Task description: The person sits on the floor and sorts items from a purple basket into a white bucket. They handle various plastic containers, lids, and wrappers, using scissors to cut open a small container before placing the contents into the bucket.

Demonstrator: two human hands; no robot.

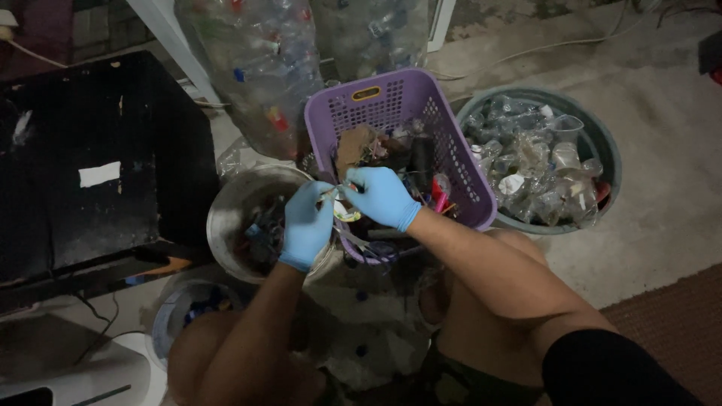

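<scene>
Both my hands wear blue gloves and meet over the near rim of a purple plastic basket (391,105). My left hand (307,222) and my right hand (380,197) pinch the same small pale item (340,203) between their fingertips; what it is I cannot tell. The basket holds mixed scraps, dark pieces and a few red bits. Under my left hand stands a grey metal bowl (233,203) with small dark parts in it.
A round green tub (602,143) full of clear plastic bottles sits at the right. Large clear bags of bottles (263,60) lean behind the basket. A black box (98,158) stands at the left, a small bucket (169,316) by my left knee.
</scene>
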